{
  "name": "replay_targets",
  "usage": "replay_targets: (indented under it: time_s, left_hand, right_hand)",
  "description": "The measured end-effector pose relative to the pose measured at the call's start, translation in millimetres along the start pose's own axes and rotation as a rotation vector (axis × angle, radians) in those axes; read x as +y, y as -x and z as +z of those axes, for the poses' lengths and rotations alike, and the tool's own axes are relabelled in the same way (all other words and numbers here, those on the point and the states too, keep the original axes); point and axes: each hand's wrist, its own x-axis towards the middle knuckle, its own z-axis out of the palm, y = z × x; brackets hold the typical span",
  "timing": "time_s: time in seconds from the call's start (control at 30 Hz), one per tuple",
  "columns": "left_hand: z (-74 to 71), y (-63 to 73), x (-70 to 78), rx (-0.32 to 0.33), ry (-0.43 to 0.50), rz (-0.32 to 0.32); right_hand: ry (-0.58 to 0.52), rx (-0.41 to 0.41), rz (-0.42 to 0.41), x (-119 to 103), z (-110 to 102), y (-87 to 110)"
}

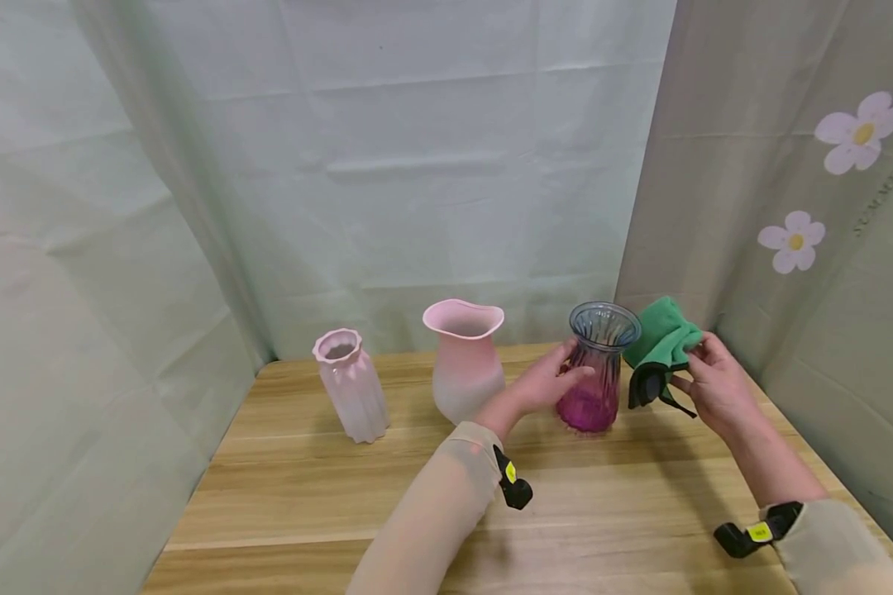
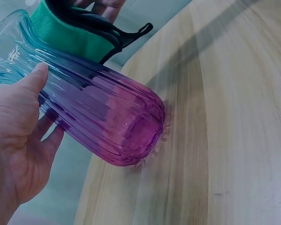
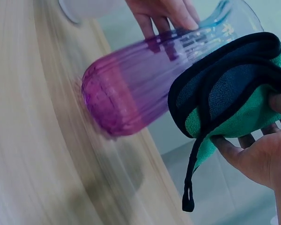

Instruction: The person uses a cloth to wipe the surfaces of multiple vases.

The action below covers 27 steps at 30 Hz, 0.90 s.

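A ribbed glass vase (image 1: pixel 591 388), blue at the flared rim and purple-pink at the base, stands upright at the table's right side. My left hand (image 1: pixel 542 382) holds it from the left, thumb on the near side and fingers behind, as the left wrist view shows at the vase (image 2: pixel 107 108). To the vase's right, my right hand (image 1: pixel 718 387) grips a folded green cloth (image 1: pixel 662 335) with black edging and a hanging loop. In the right wrist view the cloth (image 3: pixel 253 112) overlaps the vase's upper side; whether they touch I cannot tell.
Left of the glass vase stands a pink-and-white vase (image 1: pixel 465 372) with a wavy rim, partly behind my left hand. Farther left is a slimmer pale pink ribbed vase (image 1: pixel 353 388). The wooden table (image 1: pixel 305 504) meets hanging curtains (image 1: pixel 432 165) behind and at both sides.
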Motion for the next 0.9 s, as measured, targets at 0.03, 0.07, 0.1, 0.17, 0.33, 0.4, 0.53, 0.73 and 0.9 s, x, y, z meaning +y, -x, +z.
replay_targets:
  time_s: [0.03, 0.07, 0.1, 0.17, 0.33, 0.4, 0.53, 0.73, 0.9]
  left_hand:
    - [-0.1, -0.1, -0.6, -0.002, 0.007, 0.002]
    - [-0.2, 0.0, -1.0, -0.004, 0.013, 0.003]
    - [-0.2, -0.2, -1.5, -0.005, 0.016, 0.004]
    - [-0.2, -0.7, -2.5, -0.005, 0.016, 0.004]
    - [-0.7, -0.9, -2.6, -0.005, 0.003, 0.002]
    - [-0.7, -1.2, -2.5, -0.003, -0.004, 0.004]
    - [-0.4, -1.8, -2.4, 0.003, -0.015, 0.009]
    - [-0.7, -1.2, -0.5, 0.002, -0.028, 0.000]
    - [-0.5, -2.3, -1.4, 0.005, -0.023, 0.017]
  right_hand:
    - [0.003, -0.006, 0.004, 0.0, 2.8, -1.8]
    - [0.007, -0.012, 0.008, 0.1, 5.8, -3.6]
    - [0.013, -0.017, 0.013, 0.2, 8.9, -5.2]
    - [0.024, -0.025, 0.027, 0.9, 14.8, -8.1]
    - [0.030, -0.031, 0.062, 3.9, 26.1, -12.9]
    - [0.027, -0.031, 0.071, 5.3, 28.1, -13.7]
    - [0.051, -0.028, 0.089, 7.0, 28.8, -12.9]
    - [0.222, -0.009, 0.133, 9.3, 27.3, -10.5]
    - [0.404, -0.047, 0.150, 16.7, 23.3, -8.9]
